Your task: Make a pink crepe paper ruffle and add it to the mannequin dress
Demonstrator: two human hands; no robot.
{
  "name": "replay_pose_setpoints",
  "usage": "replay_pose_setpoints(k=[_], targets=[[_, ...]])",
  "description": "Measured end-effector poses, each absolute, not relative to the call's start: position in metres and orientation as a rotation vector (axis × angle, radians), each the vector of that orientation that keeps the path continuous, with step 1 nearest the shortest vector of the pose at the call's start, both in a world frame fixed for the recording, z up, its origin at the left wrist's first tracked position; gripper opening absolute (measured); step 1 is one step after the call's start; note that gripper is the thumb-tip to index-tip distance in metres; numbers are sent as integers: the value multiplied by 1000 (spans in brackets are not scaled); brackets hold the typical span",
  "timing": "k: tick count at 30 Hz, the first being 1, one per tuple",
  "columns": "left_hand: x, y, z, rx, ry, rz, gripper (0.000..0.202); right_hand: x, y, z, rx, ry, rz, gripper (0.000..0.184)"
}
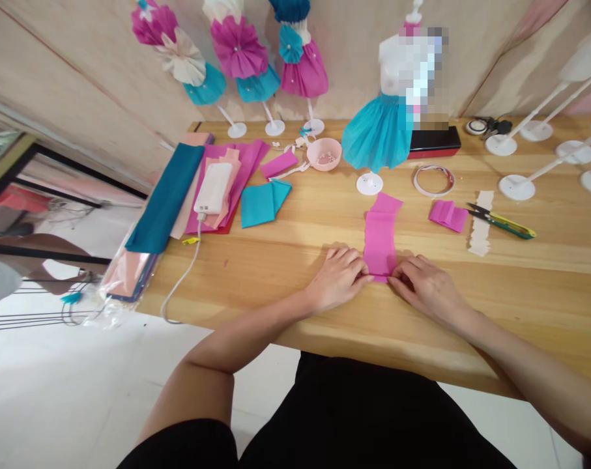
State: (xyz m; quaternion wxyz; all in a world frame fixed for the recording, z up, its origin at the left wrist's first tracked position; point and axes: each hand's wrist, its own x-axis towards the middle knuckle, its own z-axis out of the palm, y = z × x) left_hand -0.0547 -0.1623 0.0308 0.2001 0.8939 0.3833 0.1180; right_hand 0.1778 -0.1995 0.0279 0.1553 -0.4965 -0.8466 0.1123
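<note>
A magenta crepe paper strip [380,238] lies lengthwise on the wooden table, its near edge folded over in a narrow band. My left hand [340,277] pinches the left end of that fold between thumb and fingers. At the fold's right end, my right hand [422,283] grips with thumb and curled fingers. The strip's far end is bent to the right. To the right of the strip sit a folded magenta paper piece [448,216], a cream paper strip with a scalloped edge [481,225] and yellow-green thread snips [503,220] resting across it.
A teal-skirted dress form [377,133] stands behind the strip, near a tape roll [434,180] and a pink bowl of beads [324,154]. Teal folded paper [259,205], a white power bank [214,187] and stacked paper sheets [171,195] lie left. White stands [517,187] occupy the far right.
</note>
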Motion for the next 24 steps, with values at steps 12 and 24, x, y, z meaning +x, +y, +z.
replay_pose_setpoints(k=[12, 24], targets=[[-55, -163, 34, 2522, 1150, 319, 23, 175, -200, 27, -1444, -2474, 197, 18], [-52, -163, 32, 2585, 1055, 382, 31, 175, -199, 29, -1346, -2543, 156, 11]])
